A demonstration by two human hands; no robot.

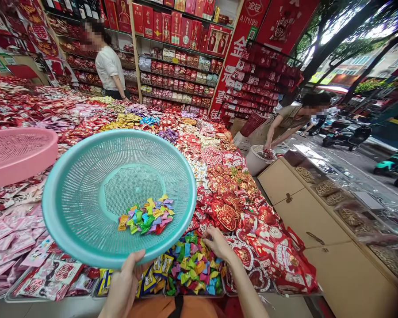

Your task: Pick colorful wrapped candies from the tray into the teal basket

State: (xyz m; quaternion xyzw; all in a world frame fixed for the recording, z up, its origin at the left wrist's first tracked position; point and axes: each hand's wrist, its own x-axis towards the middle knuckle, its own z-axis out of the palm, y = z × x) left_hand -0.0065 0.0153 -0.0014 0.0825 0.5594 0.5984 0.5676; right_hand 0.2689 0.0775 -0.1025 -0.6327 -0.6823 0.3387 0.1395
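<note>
Left grip (pixel 128 279) clamps the turquoise basket (pixel 81 190); right grip (pixel 218 243) at the candy heap (pixel 195 264)

With its thumb over the rim, the left grip pinches the near edge of the turquoise basket. Inside the basket, toward its near right side, lies a small pile of wrapped candies (pixel 147 216). Just right of the basket's near edge, the right grip curls over the candy heap; whether it pinches a candy, I cannot tell. Left of the basket sits a pink basket (pixel 29 165); right of it spread red packets (pixel 225 214). Beyond it stands a person in white (pixel 109 66).
</note>
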